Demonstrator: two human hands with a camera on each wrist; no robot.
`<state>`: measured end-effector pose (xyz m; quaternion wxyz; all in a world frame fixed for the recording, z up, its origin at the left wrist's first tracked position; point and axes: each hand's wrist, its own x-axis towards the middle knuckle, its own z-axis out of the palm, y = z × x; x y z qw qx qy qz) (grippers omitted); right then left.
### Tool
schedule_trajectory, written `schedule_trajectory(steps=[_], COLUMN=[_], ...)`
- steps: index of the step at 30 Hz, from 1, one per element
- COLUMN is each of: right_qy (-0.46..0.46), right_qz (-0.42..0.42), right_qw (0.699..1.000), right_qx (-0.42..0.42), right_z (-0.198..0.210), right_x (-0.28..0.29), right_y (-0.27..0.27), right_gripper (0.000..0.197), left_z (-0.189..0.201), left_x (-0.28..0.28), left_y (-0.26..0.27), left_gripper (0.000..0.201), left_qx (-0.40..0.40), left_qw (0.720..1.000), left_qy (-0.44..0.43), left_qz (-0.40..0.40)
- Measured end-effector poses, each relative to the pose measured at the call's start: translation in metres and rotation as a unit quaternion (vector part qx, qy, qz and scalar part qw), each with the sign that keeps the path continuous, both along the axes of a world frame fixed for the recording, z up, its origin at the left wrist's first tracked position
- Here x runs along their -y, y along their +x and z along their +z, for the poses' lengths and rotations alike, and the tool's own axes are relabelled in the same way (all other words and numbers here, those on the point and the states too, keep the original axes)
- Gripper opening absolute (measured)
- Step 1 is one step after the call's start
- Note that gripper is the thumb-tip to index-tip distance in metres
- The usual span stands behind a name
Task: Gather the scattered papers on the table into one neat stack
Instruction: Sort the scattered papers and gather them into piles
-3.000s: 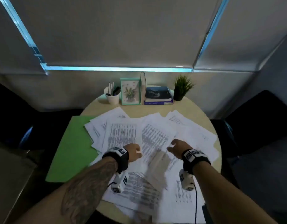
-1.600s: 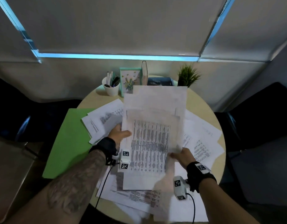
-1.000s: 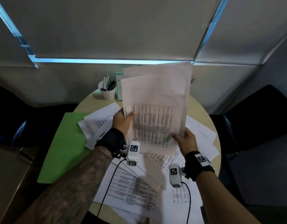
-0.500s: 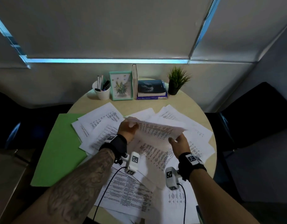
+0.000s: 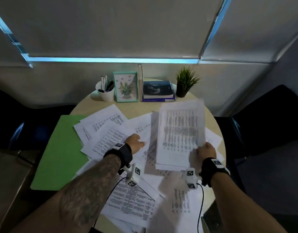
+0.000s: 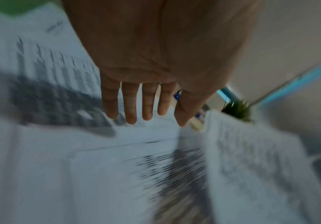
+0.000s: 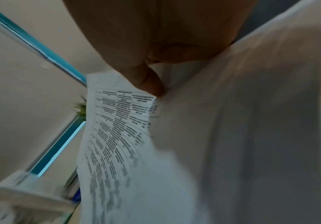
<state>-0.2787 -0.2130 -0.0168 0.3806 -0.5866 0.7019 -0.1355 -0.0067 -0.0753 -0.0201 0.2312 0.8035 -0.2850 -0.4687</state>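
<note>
Several printed white papers [image 5: 109, 132] lie scattered over the round wooden table [image 5: 97, 106]. My right hand [image 5: 203, 151] grips the lower right corner of a small bundle of papers [image 5: 180, 137], held above the table's right side; in the right wrist view the thumb [image 7: 150, 84] pinches that bundle [image 7: 121, 136]. My left hand [image 5: 136, 143] is off the bundle, its fingers [image 6: 130, 106] straight and spread just above the loose sheets [image 6: 60, 151] at the table's middle. Whether they touch the paper is not visible. Both wrist views are blurred.
A green folder [image 5: 60, 148] lies under the sheets on the left, over the table's edge. At the back stand a white pen cup [image 5: 106, 93], a framed picture [image 5: 126, 87], an upright book [image 5: 140, 81], stacked books [image 5: 157, 90] and a small potted plant [image 5: 185, 84]. Dark chairs flank the table.
Both hands lifted a bundle of sheets upright, then lowered it. Now the left hand has let go and moved left over the loose sheets, and the right hand carries the bundle to the right.
</note>
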Motion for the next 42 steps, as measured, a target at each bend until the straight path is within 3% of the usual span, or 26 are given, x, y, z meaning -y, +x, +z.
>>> schedule_trajectory(steps=[2,5,9,11,14,16,19,24,26,28,31,34,37,38,42], right_qy=[0.01,0.011,-0.004,0.007,0.035,0.01,-0.014,0.058,0.07,0.079,0.104,0.161,0.166,0.163,0.175], right_qz=[0.01,0.018,0.023,0.029,0.019,0.001,-0.009,-0.016,-0.002,0.014,-0.02,-0.044,-0.032,-0.021,0.075], right_qw=[0.999,0.998,0.996,0.996,0.996,0.996,0.999,0.997,0.996,0.995,0.994,0.985,0.985,0.985,0.98], right_qx=[-0.044,-0.066,-0.082,-0.079,-0.079,-0.087,-0.035,-0.04,-0.054,-0.052,0.014,0.049,0.039,0.044,0.062], right_z=[0.002,0.006,0.005,0.002,-0.004,-0.009,-0.022,-0.051,-0.054,-0.056,-0.058,-0.064,-0.064,-0.064,-0.065], right_x=[0.022,0.054,0.085,0.095,0.095,0.084,0.045,-0.049,-0.074,-0.088,-0.093,-0.091,-0.093,-0.095,-0.105], right_y=[-0.008,-0.013,-0.019,-0.018,-0.018,-0.019,-0.02,-0.022,-0.014,-0.003,0.011,0.023,0.033,0.037,0.058], right_gripper=[0.024,0.023,0.013,0.024,0.062,0.069,0.058,0.046,0.05,0.065,0.072,0.069,0.034,0.024,0.027], left_z=[-0.017,-0.033,-0.044,-0.047,-0.047,-0.047,-0.049,-0.055,-0.056,-0.057,-0.057,-0.057,-0.057,-0.058,-0.052], left_x=[-0.017,-0.042,-0.063,-0.066,-0.067,-0.066,-0.066,-0.071,-0.073,-0.073,-0.071,-0.07,-0.07,-0.071,-0.074], left_y=[0.002,0.002,-0.003,-0.006,-0.01,-0.011,-0.012,-0.011,-0.012,-0.013,-0.016,-0.021,-0.02,-0.018,-0.015], left_gripper=[0.049,0.052,0.055,0.054,0.055,0.057,0.061,0.067,0.067,0.073,0.083,0.075,0.067,0.065,0.074], left_qx=[0.067,0.09,0.131,0.144,0.156,0.167,0.217,0.236,0.251,0.243,0.148,0.091,0.098,0.107,0.223], left_qw=[0.993,0.98,0.971,0.97,0.968,0.966,0.952,0.936,0.934,0.942,0.972,0.979,0.978,0.976,0.957], left_qy=[0.058,0.128,0.138,0.13,0.125,0.126,0.13,0.165,0.158,0.146,0.142,0.145,0.145,0.149,0.119], left_qz=[-0.073,-0.123,-0.145,-0.146,-0.152,-0.155,-0.171,-0.203,-0.2,-0.181,-0.117,-0.109,-0.116,-0.115,-0.142])
